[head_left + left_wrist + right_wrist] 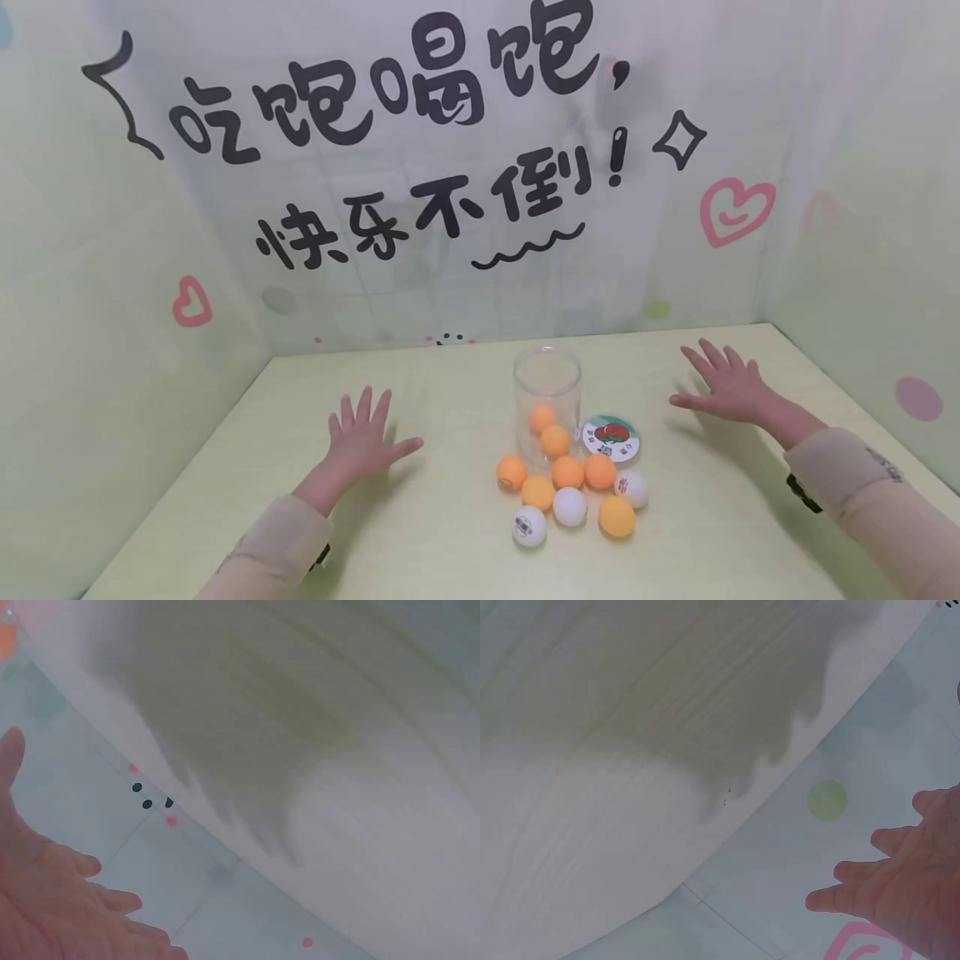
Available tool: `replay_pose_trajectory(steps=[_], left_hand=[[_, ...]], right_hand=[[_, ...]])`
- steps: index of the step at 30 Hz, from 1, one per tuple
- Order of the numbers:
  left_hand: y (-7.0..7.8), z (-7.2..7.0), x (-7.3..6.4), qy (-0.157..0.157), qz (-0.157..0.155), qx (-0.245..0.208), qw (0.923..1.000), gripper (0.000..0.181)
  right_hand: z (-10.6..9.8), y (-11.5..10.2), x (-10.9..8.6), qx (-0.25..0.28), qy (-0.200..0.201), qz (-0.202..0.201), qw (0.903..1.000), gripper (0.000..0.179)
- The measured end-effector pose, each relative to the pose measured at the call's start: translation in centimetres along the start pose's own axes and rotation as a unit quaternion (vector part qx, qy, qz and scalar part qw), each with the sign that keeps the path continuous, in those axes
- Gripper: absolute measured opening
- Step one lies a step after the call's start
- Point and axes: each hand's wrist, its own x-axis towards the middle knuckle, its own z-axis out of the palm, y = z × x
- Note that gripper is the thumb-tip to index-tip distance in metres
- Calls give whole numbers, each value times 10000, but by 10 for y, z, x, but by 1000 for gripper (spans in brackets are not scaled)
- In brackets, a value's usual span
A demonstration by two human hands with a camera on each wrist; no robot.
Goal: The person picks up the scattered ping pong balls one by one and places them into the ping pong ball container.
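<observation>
A clear cylindrical jar stands upright on the table, with two orange ping-pong balls showing in its lower part. Several loose balls, orange, yellow-orange and white, cluster in front of it. Beside the jar's right side lies a round lid with a red and green picture. My left hand, fingers spread and holding nothing, hovers left of the balls. On the other side, my right hand is likewise spread over the table, to the right of the lid. Both wrist views show bare palms and shadows on the tabletop.
The pale wooden table ends at a back wall with black lettering and pink hearts. Side walls enclose it at left and right. Dark wrist devices show below the sleeves.
</observation>
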Motion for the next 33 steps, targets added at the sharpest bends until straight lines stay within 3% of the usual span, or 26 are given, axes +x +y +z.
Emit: replay_pose_trajectory(steps=[7,10,13,15,19,23,26,33], left_hand=[[12,-8,6,310,295,-2,9991,90],[28,-13,10,575,605,-32,9965,84],[49,-18,13,747,969,-570,9909,75],[65,-21,14,803,1179,-1134,9833,70],[93,-21,16,908,1509,-2290,9574,59],[115,-14,18,931,1732,-2959,9348,51],[126,-7,18,945,1890,-3125,9261,47],[135,11,18,1100,2112,-3224,9161,45]], right_hand=[[1,2,-2,-208,-4,-70,9998,91],[1,-2,-5,-286,-2,-143,9995,90],[0,-7,-9,-267,-9,-224,9994,88],[-1,-14,-11,-128,-18,-278,9995,88],[-3,-34,-17,276,-101,-320,9991,87],[-3,-57,-25,588,-297,-380,9971,82],[-2,-71,-34,790,-512,-679,9932,70],[5,-92,-54,961,-982,-1483,9794,47]])
